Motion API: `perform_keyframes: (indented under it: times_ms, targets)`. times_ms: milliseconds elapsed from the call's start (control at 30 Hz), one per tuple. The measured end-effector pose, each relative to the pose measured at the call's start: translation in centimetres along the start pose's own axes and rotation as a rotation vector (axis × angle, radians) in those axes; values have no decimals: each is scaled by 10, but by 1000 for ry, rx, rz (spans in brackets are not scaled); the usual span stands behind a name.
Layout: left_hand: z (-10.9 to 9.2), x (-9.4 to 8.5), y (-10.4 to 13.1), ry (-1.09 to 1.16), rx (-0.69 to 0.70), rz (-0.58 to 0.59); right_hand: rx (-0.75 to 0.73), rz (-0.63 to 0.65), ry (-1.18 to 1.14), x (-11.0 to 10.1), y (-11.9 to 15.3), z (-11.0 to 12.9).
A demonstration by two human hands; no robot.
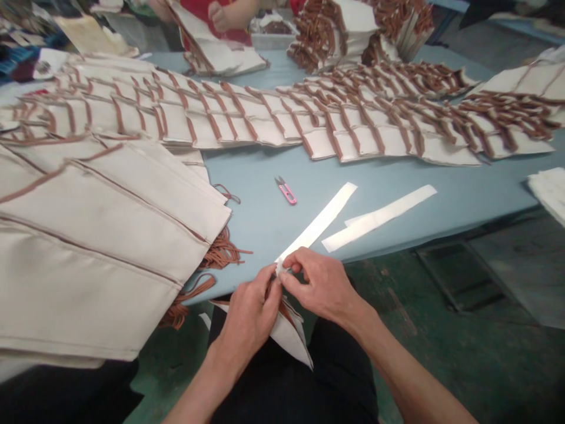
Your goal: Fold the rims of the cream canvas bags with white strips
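Observation:
My left hand (253,309) is closed on a beige fabric piece with brown edging (289,341), which hangs over my lap at the table's front edge. Thumb and forefinger of my right hand (320,285) pinch a small white piece (279,268) at the top of that fabric, touching the left fingertips. Just beyond them a long white strip (322,221) lies on the table, its near end partly behind my fingers. To the right rest more white strips (379,218), overlapping. Pink thread snips (286,191) lie farther back.
Large beige panels with brown piping (110,235) are stacked at the left, brown cords (223,250) trailing from them. Long rows of overlapping beige pieces (265,118) cover the back of the blue table (247,171). Across it, another person's hand (218,16) is near more fabric.

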State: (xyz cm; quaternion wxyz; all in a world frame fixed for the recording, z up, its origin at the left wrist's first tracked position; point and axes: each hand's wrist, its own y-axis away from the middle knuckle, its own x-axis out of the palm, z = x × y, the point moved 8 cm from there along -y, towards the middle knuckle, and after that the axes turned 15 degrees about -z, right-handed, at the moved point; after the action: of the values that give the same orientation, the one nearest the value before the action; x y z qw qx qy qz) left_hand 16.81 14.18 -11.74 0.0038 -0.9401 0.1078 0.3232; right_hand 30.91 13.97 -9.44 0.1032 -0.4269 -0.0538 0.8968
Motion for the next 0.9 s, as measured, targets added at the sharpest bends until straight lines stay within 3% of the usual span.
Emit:
perform_keyframes:
  times_ms: [233, 533, 900]
  targets:
    - [8, -1, -2, 73, -49, -65, -141, 15, 11, 2, 10, 6]
    - [8, 0, -6, 99, -130, -162, -95, -18, 11, 1, 4, -2]
    - [12, 1, -5, 65, -126, -183, -17, 13, -19, -1, -4, -5]
